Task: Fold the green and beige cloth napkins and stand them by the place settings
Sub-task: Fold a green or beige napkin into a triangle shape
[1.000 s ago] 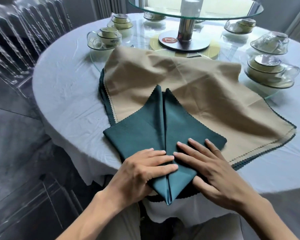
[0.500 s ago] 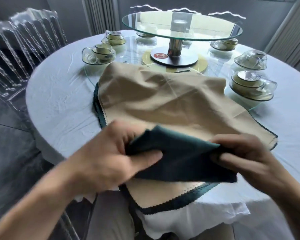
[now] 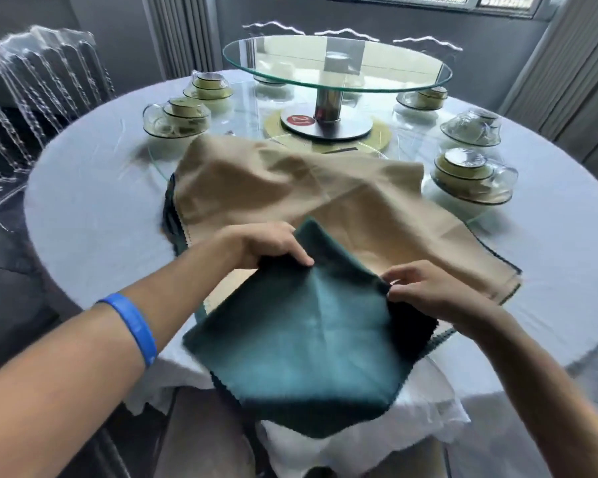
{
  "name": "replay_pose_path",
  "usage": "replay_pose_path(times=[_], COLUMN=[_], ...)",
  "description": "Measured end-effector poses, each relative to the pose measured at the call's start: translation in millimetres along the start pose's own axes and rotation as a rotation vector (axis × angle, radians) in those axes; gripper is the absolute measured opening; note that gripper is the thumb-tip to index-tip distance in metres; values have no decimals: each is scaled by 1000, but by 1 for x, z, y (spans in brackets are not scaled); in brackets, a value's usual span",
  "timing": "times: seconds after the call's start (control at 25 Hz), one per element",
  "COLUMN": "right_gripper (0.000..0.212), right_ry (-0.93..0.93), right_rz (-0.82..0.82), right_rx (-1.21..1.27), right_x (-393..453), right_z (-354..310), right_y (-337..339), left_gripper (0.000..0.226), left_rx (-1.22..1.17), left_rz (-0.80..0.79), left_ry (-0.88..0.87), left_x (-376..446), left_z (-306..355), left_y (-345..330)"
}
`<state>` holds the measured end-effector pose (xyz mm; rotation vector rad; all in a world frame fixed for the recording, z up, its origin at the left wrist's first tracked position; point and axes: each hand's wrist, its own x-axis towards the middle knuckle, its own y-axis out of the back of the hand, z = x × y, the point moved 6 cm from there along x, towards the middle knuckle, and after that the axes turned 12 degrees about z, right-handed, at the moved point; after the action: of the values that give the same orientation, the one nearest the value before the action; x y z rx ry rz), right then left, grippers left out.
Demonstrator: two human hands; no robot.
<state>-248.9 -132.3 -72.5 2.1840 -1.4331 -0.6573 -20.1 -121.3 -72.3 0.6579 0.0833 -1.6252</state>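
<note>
Head view: I take the round table under its white tablecloth point(image 3: 94, 208) as my landmark. At its near edge I hold 1 dark green square cloth napkin point(image 3: 301, 343), lifted and tilted toward me, its lower part hanging over the table's edge. My left hand point(image 3: 259, 246) pinches the napkin's far left edge, thumb on top and fingers curled under. My right hand point(image 3: 425, 288) pinches the right corner with curled fingers. Beyond the napkin, toward the table's centre, lies a stack of flat cloths topped by a large beige cloth napkin point(image 3: 325, 188), rumpled, with green edges showing under it. Further in stands the raised round glass turntable point(image 3: 335, 63), and around it sit place settings of stacked cups and saucers point(image 3: 470, 174).

I judge the task barely begun: no folded napkin stands by any setting that I can see, and the stack waits untouched.

Against 1.0 s ago: the green napkin then lay pressed flat in a kite-shaped fold under both flat hands. 0.5 s ago it was picked up, bunched between both hands. Now it faces me as a plain face with only crease lines, apparently turned over.
</note>
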Motion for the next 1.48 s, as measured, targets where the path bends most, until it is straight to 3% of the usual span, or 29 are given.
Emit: replay_pose_path(times=[0.12, 0.2, 0.4, 0.48, 0.64, 0.76, 0.84, 0.96, 1.12, 1.2, 1.28, 1.48], right_gripper=[18, 22, 9, 19, 10, 3, 11, 28, 35, 30, 16, 16], right_ry=[-20, -40, -6, 21, -19, -58, -56, -48, -23, -33, -56, -82], right_rz=[30, -4, -55, 43, 180, 144, 108, 94, 92, 94, 139, 269], right_rx=[11, 71, 24, -20, 39, -37, -69, -131, -174, -131, -35, 188], right_x=[4, 2, 4, 13, 34, 35, 33, 39, 53, 57, 61, 66], right_z=[12, 15, 12, 12, 12, 10, 7, 0, -6, -8, -10, -28], right_y=[1, 3, -2, -1, 9, 15, 15, 9, -1, -1, -2, -11], left_gripper=[12, 26, 35, 35, 36, 21, 15, 23, 31, 37, 38, 24], left_rx=[-36, -41, 25, -9, -20, 110, 115, 74, 71, 50, 59, -14], left_rz=[2, -61, -124, -60, 209, 124, 99, 156, 159, 137, 214, 314], left_ry=[31, -7, -14, -95, -236, -207, -208, -247, -270, -253, -230, -272], left_x=[14, 9, -20, -15, 5, -4, -8, -8, -9, -12, -9, 0], left_z=[-19, -25, -55, -52, -37, -40, -49, -57, -56, -55, -52, -22], left_y=[0, 10, 35, 38, 55, 64, 72, 77, 76, 75, 75, 52])
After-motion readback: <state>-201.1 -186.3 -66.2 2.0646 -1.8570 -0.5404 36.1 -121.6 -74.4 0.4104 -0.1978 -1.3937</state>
